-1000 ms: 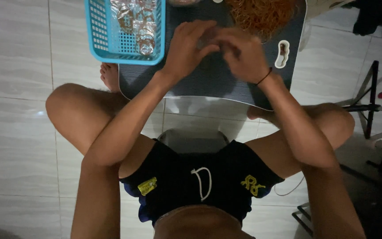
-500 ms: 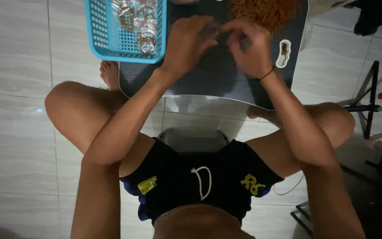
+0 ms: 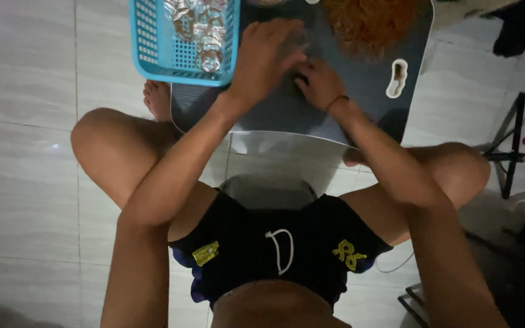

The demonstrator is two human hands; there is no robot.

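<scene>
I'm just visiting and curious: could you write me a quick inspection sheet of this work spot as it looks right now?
Surface: low dark table over a pale tiled floor.
Job's things: heap of orange-brown shreds at the table's far edge.
Clutter: blue basket holding small clear packets; small pale-rimmed oblong object on the table.
Hands: left hand and right hand close together on the table; anything held is hidden.
Cables: thin white cord by the right thigh.
Surroundings: black stand legs at right.
</scene>
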